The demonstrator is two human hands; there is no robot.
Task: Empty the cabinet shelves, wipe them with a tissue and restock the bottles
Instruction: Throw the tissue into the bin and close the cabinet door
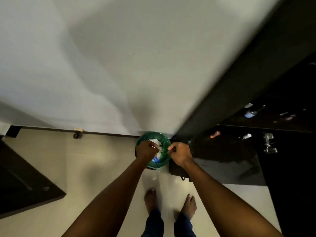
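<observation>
**Both hands over the green-lined bin**

Only one label to find: a small blue label (155,159) inside the bin (154,134), writing too small to read. Directly over the crumpled white tissue (156,142): left hand (147,150), fingers curled, pinching a thin white scrap (153,146). At the right edge of the green bag (164,158): right hand (180,153), thumb and forefinger closed on the film. Well to the right, blurred bottles (215,134) in the dark cabinet (239,82).

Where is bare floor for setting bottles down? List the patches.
Widest: pale floor left of the bin, bordered by the skirting, door stop and dark furniture. Smaller: floor right of the feet, beside the cabinet. Crowded: the bin corner under the left hand and right hand.
</observation>
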